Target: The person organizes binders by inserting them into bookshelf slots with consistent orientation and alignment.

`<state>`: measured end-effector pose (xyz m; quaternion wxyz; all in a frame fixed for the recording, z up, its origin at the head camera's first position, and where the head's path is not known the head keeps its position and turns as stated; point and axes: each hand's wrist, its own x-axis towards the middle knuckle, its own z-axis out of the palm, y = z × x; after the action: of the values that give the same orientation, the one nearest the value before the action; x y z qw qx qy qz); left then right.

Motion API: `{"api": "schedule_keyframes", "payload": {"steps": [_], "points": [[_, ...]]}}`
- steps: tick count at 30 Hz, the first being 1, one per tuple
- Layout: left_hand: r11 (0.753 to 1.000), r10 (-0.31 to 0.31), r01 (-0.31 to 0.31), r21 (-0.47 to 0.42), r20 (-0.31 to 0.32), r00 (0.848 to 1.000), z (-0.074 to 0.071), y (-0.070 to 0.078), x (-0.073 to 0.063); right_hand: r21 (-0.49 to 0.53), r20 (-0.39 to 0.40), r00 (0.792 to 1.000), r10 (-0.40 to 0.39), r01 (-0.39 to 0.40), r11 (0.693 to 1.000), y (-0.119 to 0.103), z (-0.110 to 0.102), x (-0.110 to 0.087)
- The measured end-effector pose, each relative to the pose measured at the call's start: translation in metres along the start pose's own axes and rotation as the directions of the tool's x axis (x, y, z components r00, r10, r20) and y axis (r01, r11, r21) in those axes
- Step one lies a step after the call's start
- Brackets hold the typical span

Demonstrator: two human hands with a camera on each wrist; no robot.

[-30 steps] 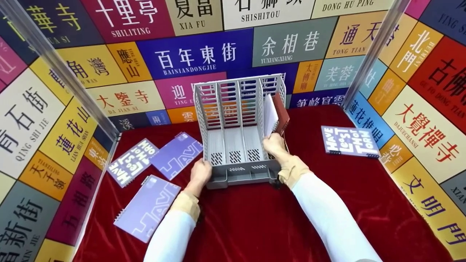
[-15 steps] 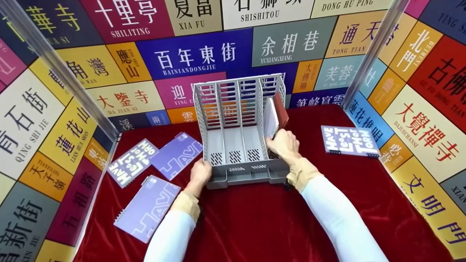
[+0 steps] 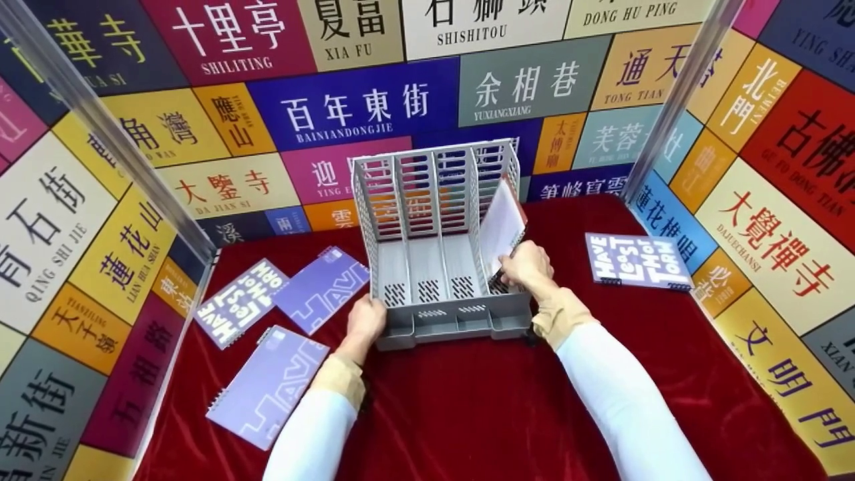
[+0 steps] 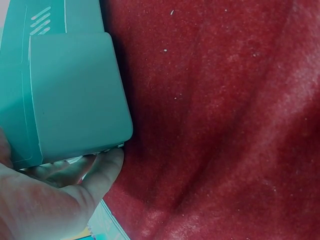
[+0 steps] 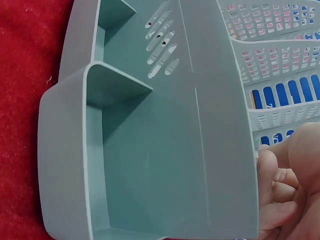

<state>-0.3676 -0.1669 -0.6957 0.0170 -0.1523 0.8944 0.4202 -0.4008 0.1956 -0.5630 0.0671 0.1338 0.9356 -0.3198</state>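
Observation:
A grey desktop file organizer (image 3: 427, 267) with slatted dividers stands on the table, seen in all views. My left hand (image 3: 365, 321) grips its front left corner; in the left wrist view the fingers lie along the organizer's side wall. My right hand (image 3: 528, 264) is at the front of the rightmost compartment, holding the lower front edge of a spiral notebook (image 3: 502, 224). That notebook leans upright with its white face showing. A reddish-brown cover edge shows just behind it. The right wrist view shows my curled fingers (image 5: 280, 200) beside the organizer's front, the notebook hidden there.
Two purple spiral notebooks (image 3: 270, 387) and a notebook with white lettering (image 3: 242, 304) lie to the left on the red cloth (image 3: 454, 414). Another lettered notebook (image 3: 638, 260) lies at the right. Printed panels (image 3: 361, 103) surround the table at the back and sides.
My right hand has shifted right and slightly up from the compartment's front. The white notebook has swung right, now covering most of the reddish-brown one. My left hand stays on the organizer.

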Motion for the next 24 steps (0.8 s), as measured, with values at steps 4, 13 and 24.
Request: {"api": "schedule_keyframes", "payload": {"steps": [4,13,24], "points": [[1.0,0.02,-0.02,0.0,-0.014,1.0,0.002,-0.003,0.001,0.002,0.001,1.0,-0.007,0.007,1.0,-0.003,0.001,-0.001],[0.999,0.036,-0.036,-0.02,0.015,0.999,0.011,-0.022,0.02,-0.009,0.055,0.997,-0.055,0.055,0.998,0.002,-0.007,-0.006],[1.0,0.016,-0.016,-0.02,0.026,1.0,0.01,-0.022,0.02,-0.068,0.07,0.993,-0.093,0.097,0.993,0.009,-0.026,-0.011]]}}
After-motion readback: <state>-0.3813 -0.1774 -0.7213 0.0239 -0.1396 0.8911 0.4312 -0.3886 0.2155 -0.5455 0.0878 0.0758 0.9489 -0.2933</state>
